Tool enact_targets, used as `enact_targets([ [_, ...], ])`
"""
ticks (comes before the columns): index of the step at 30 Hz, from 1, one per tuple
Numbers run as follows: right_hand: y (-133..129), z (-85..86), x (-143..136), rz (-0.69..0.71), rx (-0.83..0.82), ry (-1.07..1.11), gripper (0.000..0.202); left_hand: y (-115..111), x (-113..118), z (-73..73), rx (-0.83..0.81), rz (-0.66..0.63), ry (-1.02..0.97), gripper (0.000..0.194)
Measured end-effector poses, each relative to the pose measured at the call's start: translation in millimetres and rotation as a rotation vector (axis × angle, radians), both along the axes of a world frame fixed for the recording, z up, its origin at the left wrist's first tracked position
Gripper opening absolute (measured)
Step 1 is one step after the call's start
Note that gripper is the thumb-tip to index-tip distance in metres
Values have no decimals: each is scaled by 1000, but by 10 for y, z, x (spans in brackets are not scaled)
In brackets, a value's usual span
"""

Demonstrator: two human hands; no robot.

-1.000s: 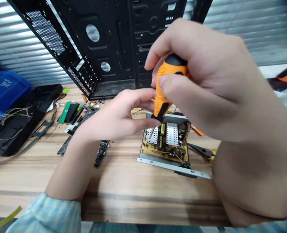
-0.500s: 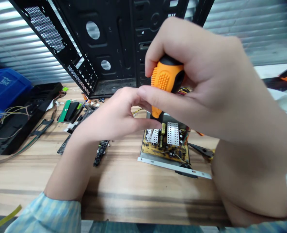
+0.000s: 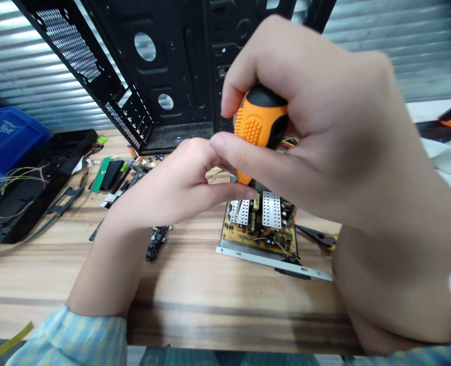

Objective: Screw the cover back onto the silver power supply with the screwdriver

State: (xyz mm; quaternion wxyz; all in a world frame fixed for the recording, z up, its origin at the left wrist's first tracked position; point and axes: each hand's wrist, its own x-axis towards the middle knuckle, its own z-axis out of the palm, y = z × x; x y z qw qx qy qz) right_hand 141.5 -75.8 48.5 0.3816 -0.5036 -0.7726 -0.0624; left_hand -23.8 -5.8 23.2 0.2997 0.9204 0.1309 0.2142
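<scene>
My right hand (image 3: 324,117) is closed around the thick handle of an orange and black screwdriver (image 3: 258,122), which leans slightly with its end down. Its slim metal shaft reaches the left perforated heat sink on an opened power supply (image 3: 225,239); the exact contact of the tip is hard to see. Around the lower end of the handle, my left hand (image 3: 183,185) pinches with the thumb in front, its other fingers mostly hidden behind. The yellow-brown circuit board (image 3: 233,235) lies in the metal housing, with a second perforated heat sink (image 3: 271,209) on the right.
A black computer case (image 3: 187,61) stands behind my hands. Pliers (image 3: 317,236) lie right of the power supply. Circuit boards (image 3: 157,244) and small parts lie to the left, beside a black panel (image 3: 4,213) with wires and a blue bin (image 3: 12,140).
My right hand has turned a little on the handle, its knuckles slightly higher and its thumb farther left. The handle has shifted slightly left. My left hand stays nearly in place.
</scene>
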Motion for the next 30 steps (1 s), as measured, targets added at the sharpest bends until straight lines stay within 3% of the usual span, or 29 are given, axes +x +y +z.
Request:
enact_targets([
  [4,5,18,-3,12,34,-5,10,12,-12,-11,38,8,-5,15],
  [8,-3,49,-10,29,93,2,46,4,-10,7,98,-4,-25,14],
  [15,-28,121,15,-52,107,3,69,-60,16,31,65,5,-80,11],
  [22,8,87,-1,-73,42,-28,63,-100,-35,102,-10,33,-17,16],
  [27,61,158,91,189,-90,47,55,-91,-77,189,-54,16,48,18],
  [30,89,170,100,190,-146,-23,51,-48,-84,223,-93,-29,61,10],
])
